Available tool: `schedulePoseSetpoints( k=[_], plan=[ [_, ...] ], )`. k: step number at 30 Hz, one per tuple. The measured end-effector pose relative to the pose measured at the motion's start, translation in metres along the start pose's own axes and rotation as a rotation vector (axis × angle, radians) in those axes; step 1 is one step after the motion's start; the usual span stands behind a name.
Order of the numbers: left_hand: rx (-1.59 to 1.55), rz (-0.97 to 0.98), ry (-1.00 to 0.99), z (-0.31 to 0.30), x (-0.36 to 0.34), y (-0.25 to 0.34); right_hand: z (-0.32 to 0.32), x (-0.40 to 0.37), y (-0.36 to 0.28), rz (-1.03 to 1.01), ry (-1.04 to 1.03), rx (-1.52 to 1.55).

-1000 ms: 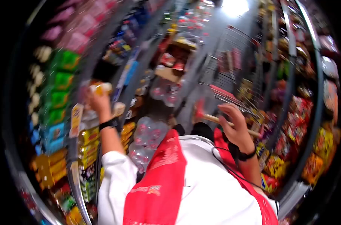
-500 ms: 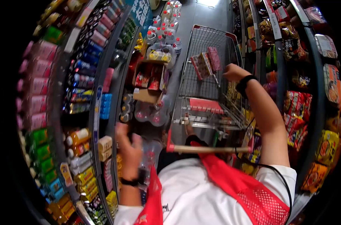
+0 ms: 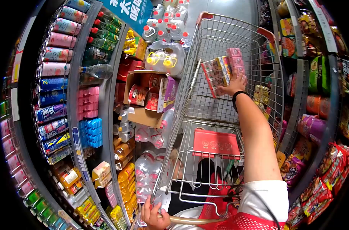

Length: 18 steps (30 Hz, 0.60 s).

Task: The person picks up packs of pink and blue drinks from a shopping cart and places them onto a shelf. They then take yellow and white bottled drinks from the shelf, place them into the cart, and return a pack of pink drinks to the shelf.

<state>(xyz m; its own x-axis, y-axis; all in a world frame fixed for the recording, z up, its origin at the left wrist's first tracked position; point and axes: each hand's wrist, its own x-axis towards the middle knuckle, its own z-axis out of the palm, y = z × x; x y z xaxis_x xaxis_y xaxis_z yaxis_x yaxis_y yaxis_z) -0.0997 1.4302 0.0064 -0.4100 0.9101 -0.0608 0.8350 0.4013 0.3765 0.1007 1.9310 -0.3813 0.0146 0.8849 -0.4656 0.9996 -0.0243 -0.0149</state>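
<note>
A wire shopping cart (image 3: 205, 46) with red corner caps stands in front of me. In its basket lie a multipack of small drink cartons (image 3: 212, 73), brown and white with a yellow end, and a pink carton multipack (image 3: 236, 57) beside it. My right hand (image 3: 235, 85), with a black band at the wrist, reaches in over the near end of both packs. Its fingers are spread and appear to touch them; the contact is partly hidden. At the left end of the cart's pale handle (image 3: 195, 220), my left hand (image 3: 154, 217) curls its fingers around the bar.
A red plastic flap (image 3: 216, 143) covers the cart's child seat. Left of the cart stand an open cardboard box (image 3: 145, 117) of red tubs and several water bottles (image 3: 176, 30). Drink shelves (image 3: 94, 115) line the left, snack shelves (image 3: 320, 122) the right.
My right hand has moved from the basket's right side onto the carton packs. My left hand came down from beside the shelf to the cart handle. The view is now closer to the cart.
</note>
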Motion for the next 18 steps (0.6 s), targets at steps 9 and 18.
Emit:
schedulePoseSetpoints(
  k=[9, 18],
  plan=[
    [-0.068, 0.009, -0.056, -0.005, 0.026, -0.010, -0.021, 0.023, 0.029, 0.022, 0.147, 0.110],
    [-0.108, -0.039, 0.043, -0.013, 0.041, -0.008, -0.041, 0.011, 0.033, -0.078, 0.068, 0.297]
  ],
)
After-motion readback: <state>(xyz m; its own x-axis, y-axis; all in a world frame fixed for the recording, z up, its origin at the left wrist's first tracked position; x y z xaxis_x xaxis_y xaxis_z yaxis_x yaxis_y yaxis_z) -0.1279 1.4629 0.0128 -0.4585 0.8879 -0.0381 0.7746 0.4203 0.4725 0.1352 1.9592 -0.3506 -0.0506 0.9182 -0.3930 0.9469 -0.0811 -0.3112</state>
